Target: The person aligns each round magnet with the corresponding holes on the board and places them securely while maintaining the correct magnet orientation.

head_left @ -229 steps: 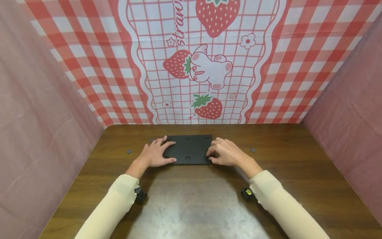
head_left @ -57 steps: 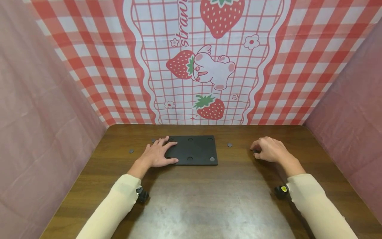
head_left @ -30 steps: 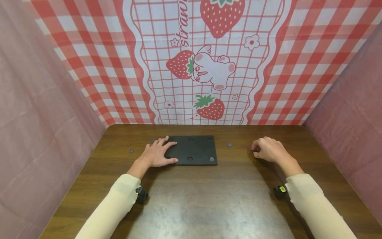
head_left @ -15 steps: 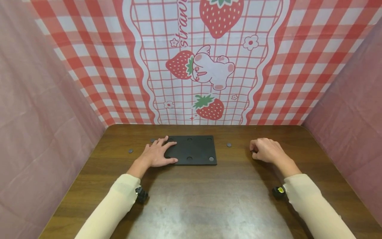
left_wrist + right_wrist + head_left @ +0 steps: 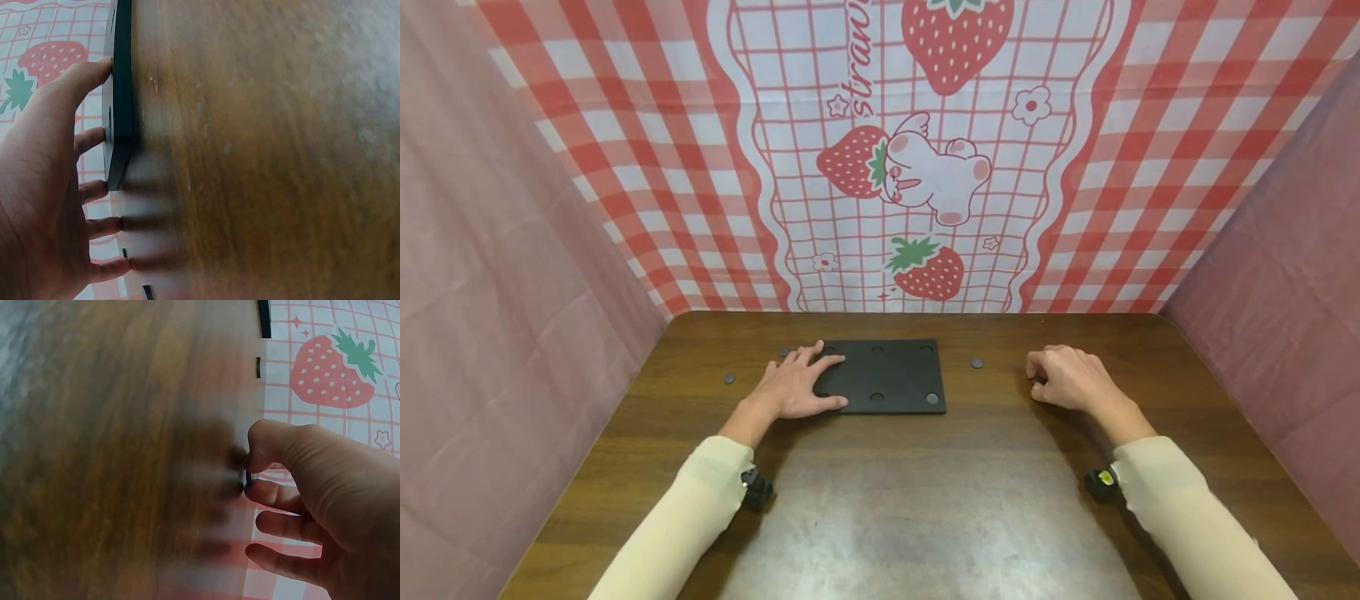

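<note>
A flat black board (image 5: pixel 895 375) with several round recesses lies on the table. One recess, at its near right corner, holds a grey disc (image 5: pixel 932 399). My left hand (image 5: pixel 793 387) rests with spread fingers on the board's left end; in the left wrist view the thumb (image 5: pixel 94 74) touches its top. Off to the right, my right hand (image 5: pixel 1075 379) is down at the tabletop. Its thumb and index finger pinch a small dark disc (image 5: pixel 248 477), seen edge-on in the right wrist view and mostly hidden in the head view.
Another grey disc (image 5: pixel 977 363) lies between the board and my right hand. Two more lie at the left: one disc (image 5: pixel 729 378) alone, one disc (image 5: pixel 784 352) beside my left fingers. A checked strawberry cloth (image 5: pixel 917 167) hangs behind the wooden table (image 5: pixel 880 500).
Earlier my right hand was at the board's near right corner; it has since moved right to another disc. A disc now shows in that corner recess. My left hand has stayed in place.
</note>
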